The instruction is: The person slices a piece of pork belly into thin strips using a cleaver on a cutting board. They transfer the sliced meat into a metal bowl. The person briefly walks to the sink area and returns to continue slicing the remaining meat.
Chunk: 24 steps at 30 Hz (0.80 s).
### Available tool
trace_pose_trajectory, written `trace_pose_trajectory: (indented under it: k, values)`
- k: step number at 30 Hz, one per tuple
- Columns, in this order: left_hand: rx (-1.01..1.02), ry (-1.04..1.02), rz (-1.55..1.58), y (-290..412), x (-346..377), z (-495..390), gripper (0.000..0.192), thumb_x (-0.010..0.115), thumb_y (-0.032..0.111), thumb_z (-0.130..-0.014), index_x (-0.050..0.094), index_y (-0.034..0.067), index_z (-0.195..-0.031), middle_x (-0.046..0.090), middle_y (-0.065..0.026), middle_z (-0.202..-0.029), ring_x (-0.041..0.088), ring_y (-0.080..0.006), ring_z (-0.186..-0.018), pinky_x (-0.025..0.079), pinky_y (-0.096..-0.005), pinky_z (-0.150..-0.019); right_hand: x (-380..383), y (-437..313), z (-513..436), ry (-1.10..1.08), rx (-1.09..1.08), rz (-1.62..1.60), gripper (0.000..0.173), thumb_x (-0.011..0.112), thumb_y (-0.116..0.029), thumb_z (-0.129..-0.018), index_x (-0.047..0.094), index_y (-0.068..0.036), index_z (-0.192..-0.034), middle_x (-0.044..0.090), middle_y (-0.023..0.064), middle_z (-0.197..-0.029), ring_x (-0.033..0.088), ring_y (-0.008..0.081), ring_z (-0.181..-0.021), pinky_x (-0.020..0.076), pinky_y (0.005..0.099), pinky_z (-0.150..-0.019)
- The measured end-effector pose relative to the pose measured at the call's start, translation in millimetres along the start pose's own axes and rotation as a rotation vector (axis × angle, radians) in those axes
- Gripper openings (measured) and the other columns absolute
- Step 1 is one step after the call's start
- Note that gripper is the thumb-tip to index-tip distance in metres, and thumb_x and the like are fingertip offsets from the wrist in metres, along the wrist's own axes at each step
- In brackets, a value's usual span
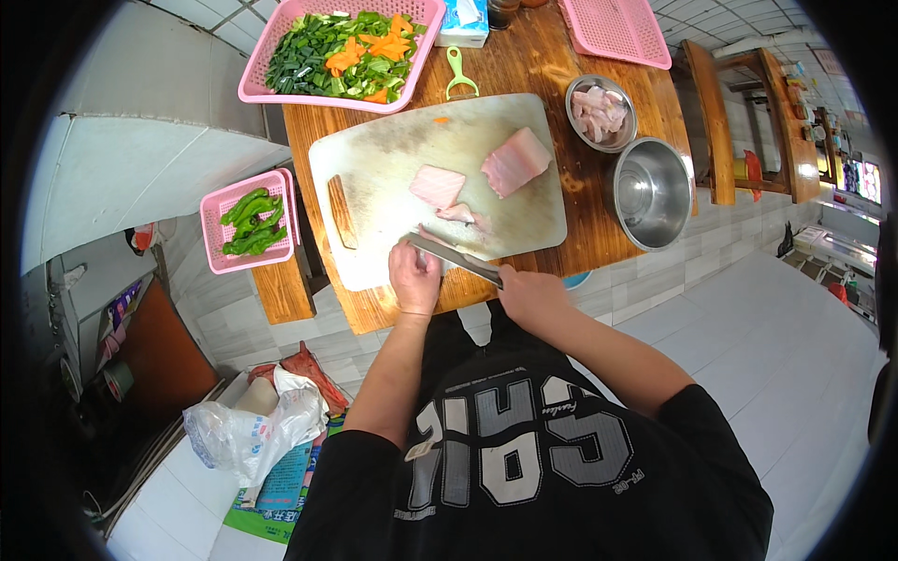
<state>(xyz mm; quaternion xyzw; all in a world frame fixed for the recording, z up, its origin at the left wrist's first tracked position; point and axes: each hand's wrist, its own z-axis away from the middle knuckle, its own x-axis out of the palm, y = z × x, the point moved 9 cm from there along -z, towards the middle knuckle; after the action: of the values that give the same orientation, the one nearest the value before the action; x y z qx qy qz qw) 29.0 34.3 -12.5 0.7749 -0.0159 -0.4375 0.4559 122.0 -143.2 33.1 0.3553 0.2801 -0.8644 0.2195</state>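
My right hand [530,298] grips the handle of a kitchen knife [456,258]. Its blade slants up and left across the front edge of a white cutting board [393,151]. Curled fingers of my left hand [412,280] press down beside the blade tip, on a piece of raw pale meat that the hand and blade mostly hide. A thin pink strip shows just beyond the blade. Farther up the board lie a flat meat slab [438,186], a small scrap [459,214] and a thicker meat block [517,162].
Right of the board stand a steel bowl of meat pieces [598,116] and a larger steel bowl [649,196]. A pink basket of cut vegetables [249,84], a green peeler [456,66] and a tissue pack [463,31] sit behind. Green peppers [254,221] fill a basket at left.
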Motion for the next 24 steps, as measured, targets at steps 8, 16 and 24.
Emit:
trace_pose_trajectory:
  k: [8, 16, 24]
  values:
    - [-0.075, 0.002, 0.008, -5.4, 0.5, -1.5, 0.014, 0.068, 0.002, -0.078, 0.055, 0.003, -0.083, 0.059, -0.0143, -0.088, 0.056, -0.0361, -0.083, 0.047, -0.0457, -0.076, 0.8, -2.7, -2.0, -0.064, 0.075, -0.022, 0.023, 0.056, -0.028, -0.097, 0.06, -0.006, -0.102, 0.072, 0.0173, -0.081, 0.071, 0.039, -0.077, 0.0546, 0.0524, -0.069]
    - [0.011, -0.008, 0.0, -7.9, 4.7, 0.4, 0.014, 0.068, 0.003, -0.078, 0.055, 0.003, -0.083, 0.06, -0.0168, -0.091, 0.056, -0.0381, -0.086, 0.048, -0.0474, -0.079, 20.4, -22.4, -43.4, 0.002, 0.008, -0.095, 0.02, 0.057, -0.024, -0.095, 0.061, -0.006, -0.103, 0.072, 0.019, -0.082, 0.071, 0.04, -0.078, 0.0549, 0.0544, -0.071]
    - [0.03, 0.048, 0.025, -5.7, -0.6, -0.1, 0.014, 0.069, 0.004, -0.078, 0.058, 0.002, -0.087, 0.062, -0.0186, -0.095, 0.058, -0.0394, -0.089, 0.048, -0.0477, -0.082, 19.6, -25.3, -72.1, 0.066, -0.055, -0.088, 0.023, 0.058, -0.026, -0.094, 0.064, -0.008, -0.106, 0.072, 0.0191, -0.084, 0.07, 0.0394, -0.078, 0.0553, 0.0523, -0.071]
